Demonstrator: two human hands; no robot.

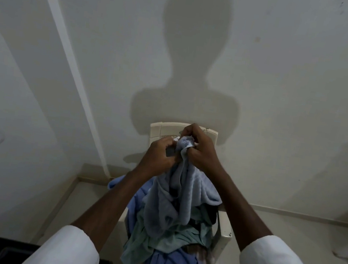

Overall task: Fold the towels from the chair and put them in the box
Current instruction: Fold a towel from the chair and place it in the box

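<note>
Left hand (161, 154) and right hand (199, 149) both pinch the top edge of a grey-blue towel (172, 198), lifted above the chair (225, 230) pile. Step in hand: finding corners. Next move likely needs spreading it flat for folding.

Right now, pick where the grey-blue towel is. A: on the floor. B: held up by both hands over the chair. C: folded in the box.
B: the left hand and right hand both grip the top of the grey-blue towel, which hangs down to the pile on the chair.
</note>
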